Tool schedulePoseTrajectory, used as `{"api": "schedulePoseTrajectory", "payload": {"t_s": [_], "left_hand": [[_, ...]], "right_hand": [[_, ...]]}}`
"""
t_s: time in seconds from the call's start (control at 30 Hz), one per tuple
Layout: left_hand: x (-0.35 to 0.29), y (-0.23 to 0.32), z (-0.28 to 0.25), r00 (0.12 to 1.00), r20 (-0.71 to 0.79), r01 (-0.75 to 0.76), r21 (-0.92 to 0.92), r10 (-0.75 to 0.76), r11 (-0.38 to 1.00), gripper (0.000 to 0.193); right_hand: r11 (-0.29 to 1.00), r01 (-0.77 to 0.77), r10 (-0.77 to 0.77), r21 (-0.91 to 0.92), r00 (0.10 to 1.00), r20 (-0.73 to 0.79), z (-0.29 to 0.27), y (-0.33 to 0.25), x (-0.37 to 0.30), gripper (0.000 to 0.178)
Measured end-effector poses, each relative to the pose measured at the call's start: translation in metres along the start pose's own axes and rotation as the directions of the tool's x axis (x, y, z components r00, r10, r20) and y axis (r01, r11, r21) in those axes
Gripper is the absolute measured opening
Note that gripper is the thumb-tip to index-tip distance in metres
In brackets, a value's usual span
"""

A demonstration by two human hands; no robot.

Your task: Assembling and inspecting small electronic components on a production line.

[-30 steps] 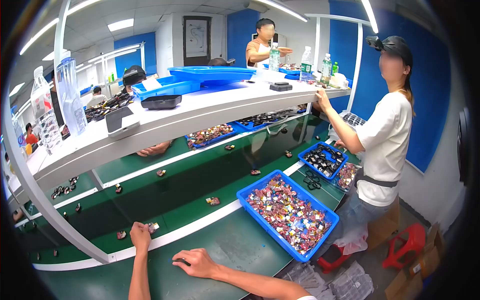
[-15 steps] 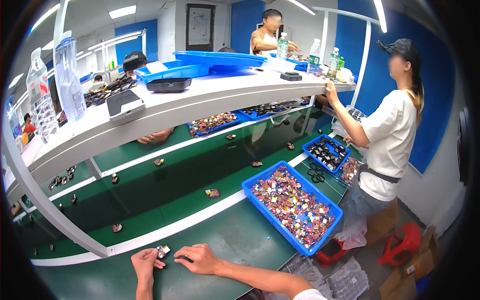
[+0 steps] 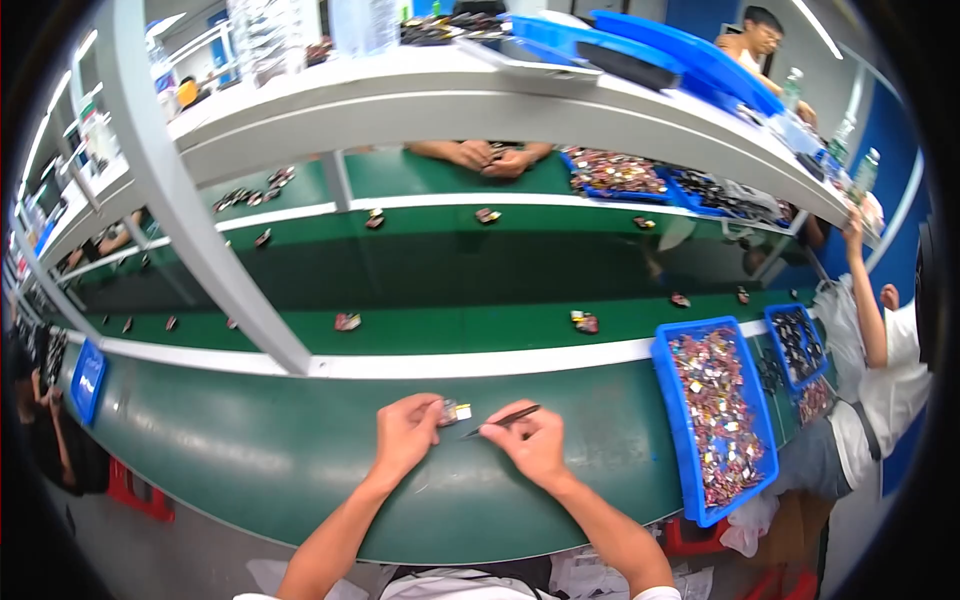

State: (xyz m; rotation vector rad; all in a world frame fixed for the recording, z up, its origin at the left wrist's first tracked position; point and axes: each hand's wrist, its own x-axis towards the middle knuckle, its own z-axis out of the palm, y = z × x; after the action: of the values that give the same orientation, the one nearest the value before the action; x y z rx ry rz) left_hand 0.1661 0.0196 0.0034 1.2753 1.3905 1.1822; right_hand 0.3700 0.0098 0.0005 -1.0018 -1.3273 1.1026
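Observation:
Over the green bench, my left hand (image 3: 402,436) pinches a small electronic part (image 3: 457,411) with a pale, yellow-edged label; its body is partly covered by my fingers. Just to the right, my right hand (image 3: 532,440) is closed around slim black tweezers (image 3: 518,413). Their tip points left and down toward the part, a small gap away. Farther right, a blue tray (image 3: 768,440) holds many small reddish parts with white and yellow bits.
Beyond a white rail (image 3: 480,364), small parts such as this one (image 3: 585,321) lie spaced along a green conveyor (image 3: 450,325). A grey post (image 3: 200,230) rises left, under a white shelf (image 3: 430,105). Co-workers' hands (image 3: 490,157) show across; another person stands right.
The view has swung right and down, bringing my hands to the middle. My left hand still holds the part; my right hand still holds the tweezers, now more plainly seen.

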Motion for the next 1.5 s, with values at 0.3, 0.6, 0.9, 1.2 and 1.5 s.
{"api": "schedulePoseTrajectory", "payload": {"t_s": [0.3, 0.6, 0.9, 1.2, 1.5], "left_hand": [[-0.005, -0.015, 0.008, 0.946, -0.04, -0.312, 0.17, 0.323, 0.935, 0.012], [-0.011, -0.007, 0.012, 0.905, -0.024, -0.406, 0.239, 0.424, 0.882, 0.009], [-0.012, -0.006, 0.013, 0.888, -0.023, -0.438, 0.258, 0.459, 0.861, 0.009], [-0.014, -0.007, 0.016, 0.846, 0.017, -0.515, 0.283, 0.532, 0.809, 0.01], [-0.015, -0.007, 0.017, 0.863, -0.017, -0.479, 0.288, 0.504, 0.829, 0.01]], "right_hand": [[0.942, 0.199, -0.223, -0.271, 0.973, -0.06, 0.007, -0.003, -0.003, 0.015], [0.895, 0.268, -0.3, -0.356, 0.953, -0.037, 0.009, -0.004, -0.005, 0.016], [0.868, 0.272, -0.303, -0.415, 0.953, -0.011, 0.007, -0.005, -0.004, 0.017], [0.94, 0.103, -0.13, -0.326, 0.989, -0.063, -0.001, -0.002, 0.001, 0.015], [0.895, 0.199, -0.222, -0.398, 0.975, -0.011, 0.002, -0.004, -0.003, 0.016]]}}
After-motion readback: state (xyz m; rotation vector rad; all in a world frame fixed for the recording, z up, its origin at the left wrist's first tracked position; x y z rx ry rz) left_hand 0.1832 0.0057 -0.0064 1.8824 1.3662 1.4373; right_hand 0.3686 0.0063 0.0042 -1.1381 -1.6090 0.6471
